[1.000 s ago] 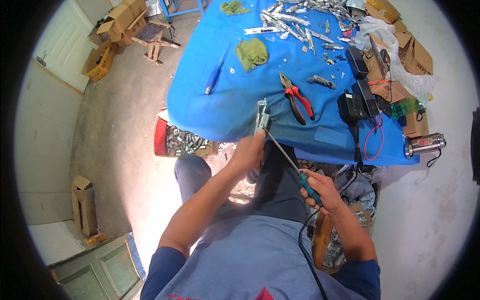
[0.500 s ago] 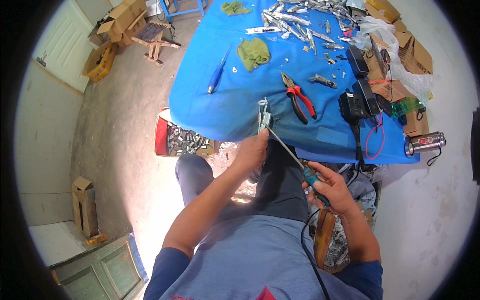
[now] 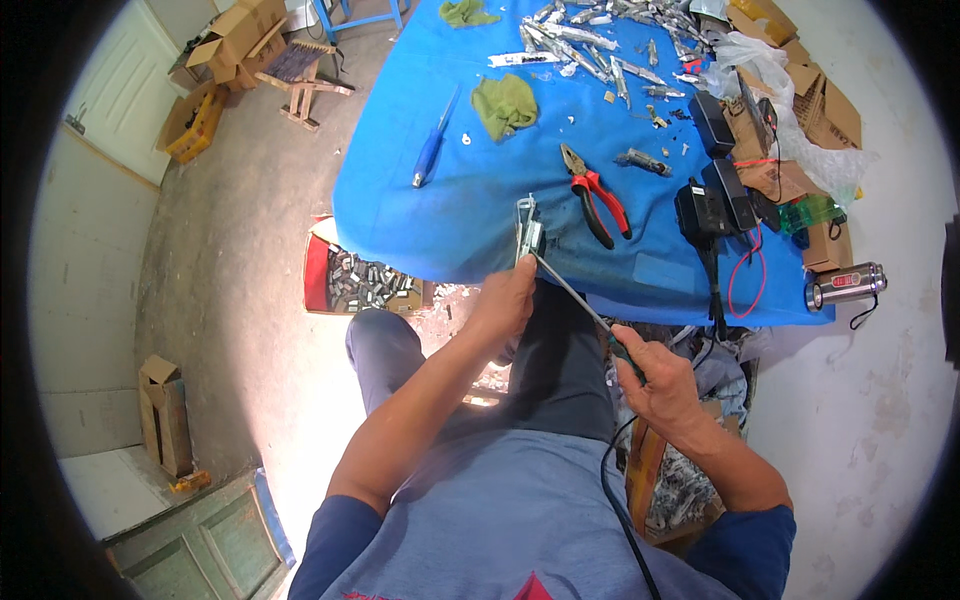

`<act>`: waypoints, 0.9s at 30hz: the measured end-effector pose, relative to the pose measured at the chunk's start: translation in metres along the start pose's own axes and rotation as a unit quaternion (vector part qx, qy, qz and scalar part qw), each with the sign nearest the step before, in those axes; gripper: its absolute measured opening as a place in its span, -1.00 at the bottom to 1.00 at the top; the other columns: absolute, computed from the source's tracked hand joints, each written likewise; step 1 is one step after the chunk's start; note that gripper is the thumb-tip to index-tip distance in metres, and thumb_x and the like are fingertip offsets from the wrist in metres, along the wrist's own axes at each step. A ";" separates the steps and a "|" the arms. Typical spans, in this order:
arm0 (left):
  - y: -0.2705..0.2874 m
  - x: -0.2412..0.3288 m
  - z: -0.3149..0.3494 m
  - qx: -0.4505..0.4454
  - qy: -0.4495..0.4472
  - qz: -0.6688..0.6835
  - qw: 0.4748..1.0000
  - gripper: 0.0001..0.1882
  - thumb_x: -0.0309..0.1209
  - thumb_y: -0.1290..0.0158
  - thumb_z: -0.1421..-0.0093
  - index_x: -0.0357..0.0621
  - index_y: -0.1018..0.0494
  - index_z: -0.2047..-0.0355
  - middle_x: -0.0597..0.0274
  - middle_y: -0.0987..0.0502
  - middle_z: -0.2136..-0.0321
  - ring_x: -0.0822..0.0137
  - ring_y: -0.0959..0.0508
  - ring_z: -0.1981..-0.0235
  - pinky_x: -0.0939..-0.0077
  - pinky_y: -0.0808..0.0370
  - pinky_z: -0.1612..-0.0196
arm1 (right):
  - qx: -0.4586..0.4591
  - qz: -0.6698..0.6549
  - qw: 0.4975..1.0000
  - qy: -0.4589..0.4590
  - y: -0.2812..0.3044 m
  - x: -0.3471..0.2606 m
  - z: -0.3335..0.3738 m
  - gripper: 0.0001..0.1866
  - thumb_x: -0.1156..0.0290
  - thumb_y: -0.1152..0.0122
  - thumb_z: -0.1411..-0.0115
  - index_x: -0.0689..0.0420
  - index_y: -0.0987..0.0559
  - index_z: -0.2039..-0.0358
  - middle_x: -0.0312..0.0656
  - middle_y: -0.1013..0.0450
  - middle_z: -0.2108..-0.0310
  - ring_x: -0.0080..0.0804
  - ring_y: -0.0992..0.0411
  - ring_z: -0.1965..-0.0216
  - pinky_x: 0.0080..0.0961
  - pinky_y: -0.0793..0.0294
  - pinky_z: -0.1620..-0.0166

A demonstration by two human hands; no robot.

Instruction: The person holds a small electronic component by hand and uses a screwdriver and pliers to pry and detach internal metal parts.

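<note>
At the near edge of the blue-covered table, my left hand (image 3: 508, 295) grips a narrow silvery metal part (image 3: 529, 232) with a dark block along its right side. My fingers close round its near end, and the far end points away from me. A long-shafted screwdriver (image 3: 575, 294) with a teal handle lies in my right hand (image 3: 655, 378), its fingers wrapped round the handle and hiding most of it. The shaft slants up to the left, and its tip meets the metal part just beside my left fingers. Whether the tip sits in a slot is too small to tell.
Red-handled pliers (image 3: 597, 200) and a blue screwdriver (image 3: 430, 152) lie on the table (image 3: 400, 225). Green cloths (image 3: 504, 106) and a pile of silvery scraps (image 3: 580, 45) are farther back. Black power adapters (image 3: 703, 212) and a metal flask (image 3: 846, 286) stand right. A box of small metal pieces (image 3: 318, 272) sits below left.
My right hand has slid forward along the screwdriver handle and turned over it, covering it more, and my right elbow has swung outward. The left hand and metal part stay almost still.
</note>
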State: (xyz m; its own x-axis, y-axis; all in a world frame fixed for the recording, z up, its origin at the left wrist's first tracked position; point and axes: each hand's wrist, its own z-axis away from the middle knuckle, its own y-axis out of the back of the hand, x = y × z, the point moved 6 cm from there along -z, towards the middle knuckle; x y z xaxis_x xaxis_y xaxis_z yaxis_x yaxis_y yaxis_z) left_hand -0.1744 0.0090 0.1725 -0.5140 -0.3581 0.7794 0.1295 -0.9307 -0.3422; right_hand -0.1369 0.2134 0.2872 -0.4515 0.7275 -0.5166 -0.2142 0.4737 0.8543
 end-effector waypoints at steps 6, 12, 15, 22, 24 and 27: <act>0.002 -0.006 0.008 -0.006 -0.005 0.012 1.000 -0.44 0.13 0.14 -0.31 0.00 -0.18 0.66 0.45 -0.07 0.77 0.52 -0.01 0.78 0.54 0.06 0.69 | -0.133 -0.387 0.872 -0.269 0.009 0.022 0.007 -0.57 0.40 -0.10 -0.26 0.16 -0.44 -0.14 -0.35 -0.45 0.47 -0.74 -0.29 0.63 -0.76 -0.29 0.54; -0.001 -0.001 0.006 0.015 -0.025 -0.009 1.000 -0.44 0.13 0.12 -0.29 0.02 -0.17 0.66 0.47 -0.06 0.77 0.55 0.00 0.77 0.56 0.09 0.70 | -0.113 -0.396 0.873 -0.261 0.004 0.030 0.010 -0.57 0.39 -0.11 -0.27 0.14 -0.44 -0.15 -0.32 -0.45 0.46 -0.73 -0.30 0.62 -0.76 -0.30 0.54; 0.006 -0.004 0.003 0.030 -0.038 -0.054 0.997 -0.43 0.14 0.11 -0.28 -0.03 -0.21 0.66 0.43 -0.13 0.76 0.53 -0.09 0.76 0.53 0.01 0.69 | -0.112 -0.396 0.872 -0.264 0.006 0.035 0.007 -0.57 0.38 -0.12 -0.27 0.13 -0.44 -0.15 -0.32 -0.45 0.45 -0.74 -0.30 0.61 -0.77 -0.30 0.54; 0.012 -0.010 -0.004 0.045 -0.043 -0.121 0.991 -0.35 0.18 0.14 -0.26 -0.20 -0.33 0.64 0.28 -0.31 0.74 0.40 -0.28 0.72 0.44 -0.20 0.64 | -0.133 -0.409 0.860 -0.273 0.010 0.032 0.004 -0.59 0.37 -0.11 -0.28 0.15 -0.45 -0.13 -0.33 -0.45 0.47 -0.74 -0.29 0.63 -0.77 -0.27 0.55; 0.013 -0.010 -0.005 0.044 -0.043 -0.129 0.990 -0.34 0.18 0.15 -0.27 -0.21 -0.33 0.63 0.27 -0.32 0.73 0.39 -0.30 0.72 0.44 -0.22 0.64 | -0.132 -0.416 0.858 -0.272 0.010 0.032 0.003 -0.60 0.37 -0.11 -0.28 0.16 -0.46 -0.12 -0.33 -0.44 0.47 -0.74 -0.28 0.63 -0.77 -0.26 0.56; 0.014 -0.012 -0.006 0.039 -0.049 -0.126 0.990 -0.34 0.18 0.15 -0.27 -0.21 -0.33 0.63 0.27 -0.32 0.73 0.40 -0.31 0.71 0.45 -0.23 0.63 | -0.143 -0.429 0.847 -0.281 0.007 0.032 0.001 -0.59 0.37 -0.11 -0.28 0.15 -0.45 -0.13 -0.32 -0.45 0.45 -0.73 -0.29 0.63 -0.77 -0.26 0.56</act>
State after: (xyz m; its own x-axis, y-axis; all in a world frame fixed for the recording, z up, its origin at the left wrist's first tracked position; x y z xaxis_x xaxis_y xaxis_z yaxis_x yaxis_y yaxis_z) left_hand -0.1713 0.0005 0.1555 -0.4539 -0.1157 0.8835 0.0753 -0.9930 -0.0914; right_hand -0.1521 0.2404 0.2770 0.4416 0.3362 -0.8318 -0.4915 0.8663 0.0892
